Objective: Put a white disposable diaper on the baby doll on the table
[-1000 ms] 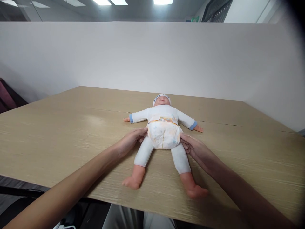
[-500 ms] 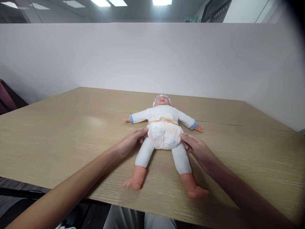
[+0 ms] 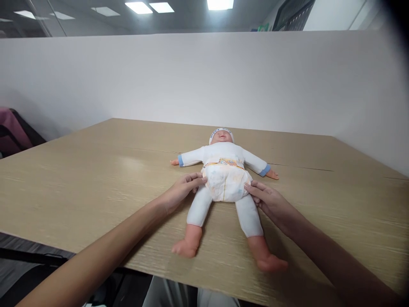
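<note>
A baby doll (image 3: 223,151) in a white suit with blue cuffs and a white headband lies face up, its feet toward me. Around its hips is a white diaper (image 3: 225,183) with an orange patterned waistband. My left hand (image 3: 183,191) pinches the diaper's edge at the leg on the left side, thumb on top. At the opposite leg edge, my right hand (image 3: 266,199) has its thumb on the diaper and its fingers curled by the doll's hip. Some fingertips of both hands are hidden.
The doll rests on a wide wooden table (image 3: 96,183) with a seam running across it. A white partition (image 3: 191,76) stands behind the table. At the far left is a pink and black bag-like object (image 3: 15,130). My legs (image 3: 188,294) are below the front edge.
The whole view has shifted slightly, so the doll appears a little further right. Both thumbs have moved onto the diaper's leg edges. The doll's pose is the same.
</note>
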`<state>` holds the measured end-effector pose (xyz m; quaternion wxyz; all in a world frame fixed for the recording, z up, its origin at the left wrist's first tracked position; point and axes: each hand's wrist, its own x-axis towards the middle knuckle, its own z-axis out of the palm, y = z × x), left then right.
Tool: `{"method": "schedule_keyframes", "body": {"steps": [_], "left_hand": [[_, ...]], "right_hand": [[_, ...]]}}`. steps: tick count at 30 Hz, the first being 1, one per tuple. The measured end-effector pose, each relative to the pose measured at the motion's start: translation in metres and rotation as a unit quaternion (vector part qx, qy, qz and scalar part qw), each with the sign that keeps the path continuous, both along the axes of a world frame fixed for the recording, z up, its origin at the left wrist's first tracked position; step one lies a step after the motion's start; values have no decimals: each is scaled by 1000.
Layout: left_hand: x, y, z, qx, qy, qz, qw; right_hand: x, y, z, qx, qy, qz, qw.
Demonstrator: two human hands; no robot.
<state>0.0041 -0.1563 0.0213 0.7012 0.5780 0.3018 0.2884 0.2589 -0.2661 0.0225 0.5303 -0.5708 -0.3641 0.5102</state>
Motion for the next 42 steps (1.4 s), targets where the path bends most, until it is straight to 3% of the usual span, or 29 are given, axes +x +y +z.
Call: {"method": "schedule_keyframes", "body": {"steps": [8,19,31,42], "left_hand": [[1,-1,0,2,-2,10,1000],[2,0,-2,5,-1,20,1000],[7,-14,11,14,39,5,999],[5,-8,5,-36,-1,-30,999]], "right_hand": [[-3,-3,9,-6,22,2,1000],[3,0,-2,8,-22,25,999],[-2,-3,7,2,-45,65,997],[3,1,1,-17,2,67,998]]}}
